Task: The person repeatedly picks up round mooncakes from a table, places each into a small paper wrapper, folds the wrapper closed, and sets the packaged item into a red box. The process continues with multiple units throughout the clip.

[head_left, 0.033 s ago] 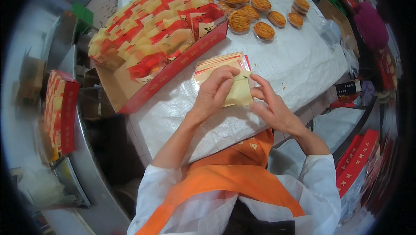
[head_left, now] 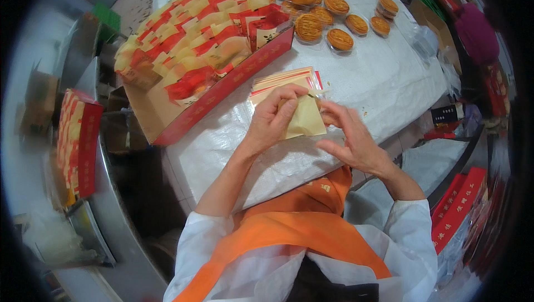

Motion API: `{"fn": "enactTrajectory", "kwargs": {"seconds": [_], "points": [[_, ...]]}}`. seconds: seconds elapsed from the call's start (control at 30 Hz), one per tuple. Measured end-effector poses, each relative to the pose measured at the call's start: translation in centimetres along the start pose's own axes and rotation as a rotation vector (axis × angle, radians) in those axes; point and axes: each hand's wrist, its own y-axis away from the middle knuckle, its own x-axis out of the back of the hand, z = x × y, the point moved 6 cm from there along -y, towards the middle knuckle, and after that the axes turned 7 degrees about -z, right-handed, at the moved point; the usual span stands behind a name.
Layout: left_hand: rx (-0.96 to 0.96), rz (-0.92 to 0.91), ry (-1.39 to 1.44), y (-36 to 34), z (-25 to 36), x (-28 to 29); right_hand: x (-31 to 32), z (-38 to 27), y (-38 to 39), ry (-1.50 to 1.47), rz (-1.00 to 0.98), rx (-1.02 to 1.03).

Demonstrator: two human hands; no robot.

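A small pale yellow paper bag (head_left: 305, 119) is pinched at its upper left by my left hand (head_left: 271, 115), thumb in front. My right hand (head_left: 353, 138) is at the bag's right side, thumb stretched away and fingertips near the upper right corner. Whether those fingertips touch the paper is hard to tell. Just beyond my hands, a stack of flat cream-and-red paper bags (head_left: 285, 77) lies on the white-covered table (head_left: 384, 79). Left of the stack stands a red-sided cardboard box (head_left: 225, 85), holding rows of filled yellow-and-red bags (head_left: 189, 35).
Several round golden pastries (head_left: 339, 39) in clear plastic trays sit at the table's far side. To the left, a metal counter (head_left: 119, 207) carries another red box (head_left: 89, 151) of bags. Red printed boxes (head_left: 459, 207) and plastic wrapping stand at the right.
My right thumb has come away from the bag's right edge, and the right fingers have dropped slightly from its top corner. The bag's front shows more fully; my left hand keeps its hold.
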Motion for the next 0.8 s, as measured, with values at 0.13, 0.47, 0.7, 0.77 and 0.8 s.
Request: {"fn": "enactTrajectory", "kwargs": {"seconds": [0.13, 0.47, 0.7, 0.77, 0.8], "points": [[0.097, -0.002, 0.403, 0.8, -0.5, 0.4, 1.9, -3.6, -0.8, 0.519, 0.087, 0.288], [0.202, -0.086, 0.188, 0.2, 0.8, 1.0, 3.9, -7.2, -2.8, 0.593, 0.181, 0.44], [-0.036, 0.097, -0.45, 2.3, 8.8, 3.9, 3.7, -10.8, -3.5, 0.307, 0.21, 0.608], [-0.029, 0.284, -0.638, 3.8, 11.1, 7.7, 5.8, -10.1, -3.3, 0.196, 0.311, 0.579], [0.103, 0.411, -0.577, 4.8, 11.7, 11.4, 6.8, -8.9, -3.4, 0.101, 0.372, 0.538]]}}
